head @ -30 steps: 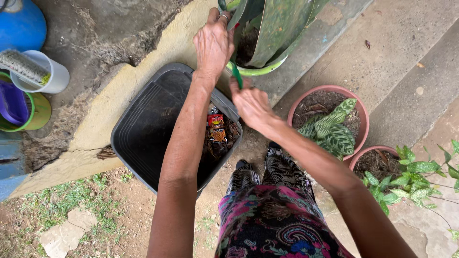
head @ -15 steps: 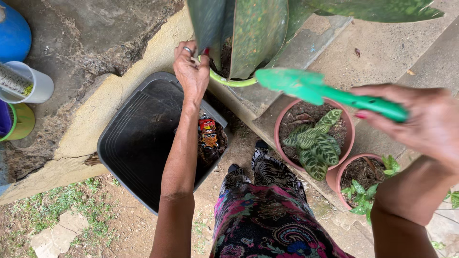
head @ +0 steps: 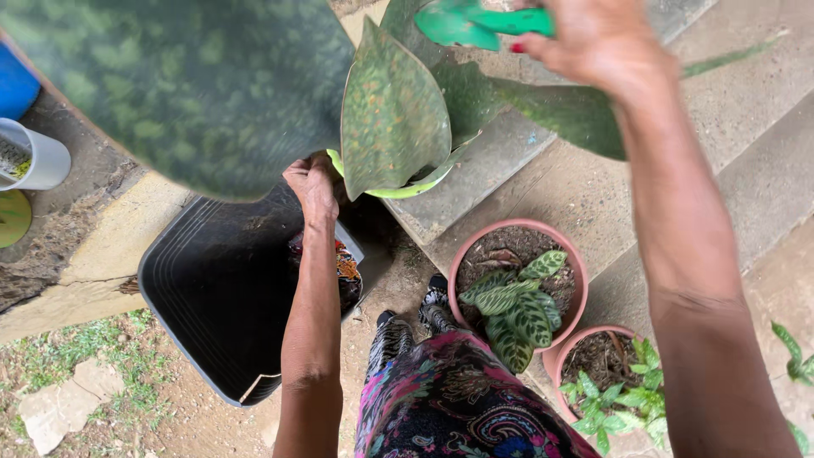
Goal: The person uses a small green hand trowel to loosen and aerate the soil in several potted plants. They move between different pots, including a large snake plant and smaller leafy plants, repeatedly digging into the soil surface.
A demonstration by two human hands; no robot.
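My left hand (head: 312,188) grips the rim of a light green pot (head: 398,187) that holds a plant with big mottled green leaves (head: 394,110). The pot stands on a concrete step, at the edge above a black plastic tub (head: 208,288). My right hand (head: 593,38) is raised near the top of the view and holds a green trowel (head: 466,21) above the leaves. One very large leaf (head: 186,85) close to the camera hides the upper left.
Two terracotta pots stand by my feet: one with striped leaves (head: 517,297), one with small green leaves (head: 610,382). Concrete steps (head: 746,153) run to the right. A white cup (head: 38,157), a blue container (head: 15,85) and a green rim (head: 13,216) sit at left. Grass and a stone (head: 59,403) lie at lower left.
My right hand has lifted the green trowel from beside the pot up and across to the top of the view. The plant's leaves have come closer to the camera. My left hand stays on the pot rim.
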